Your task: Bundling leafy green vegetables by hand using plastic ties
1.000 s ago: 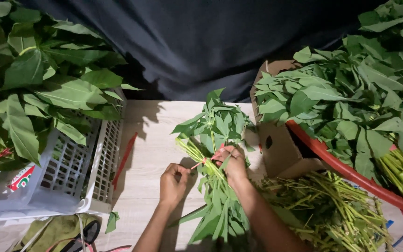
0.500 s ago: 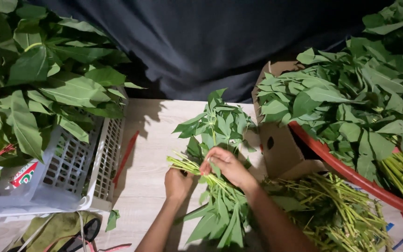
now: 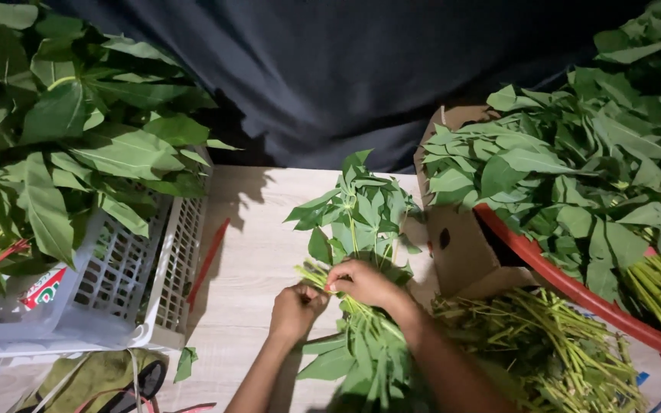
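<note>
The bundle of leafy stems (image 3: 361, 252) lies lengthwise on the pale wooden bench (image 3: 254, 268), its leaf tips pointing away from the person and more leaves trailing back toward the bottom edge of the view. Nearest the camera, both forearms come up from below. The left hand (image 3: 296, 310) is curled tight at the near end of the pale green stalks, its grip pinched on them. The right hand (image 3: 365, 284), just beside it and touching it, lies over the middle of the bundle with the fingers bent down onto the stems, its grip pressed on the bundle.

To the right of the right arm a heap of bare cut stalks (image 3: 552, 352) is spread out. Left of the hands stands a white slotted plastic basket (image 3: 170, 275), with a thin red strip (image 3: 208, 264) lying on the bench beside its wall. Large leaves (image 3: 78, 138) spill over the basket.

Further right, a brown cardboard box (image 3: 464, 245) stands by a red-rimmed tub (image 3: 560, 279) heaped with leafy greens (image 3: 575, 168). Beyond the bench hangs a dark blue cloth (image 3: 361, 69).
</note>
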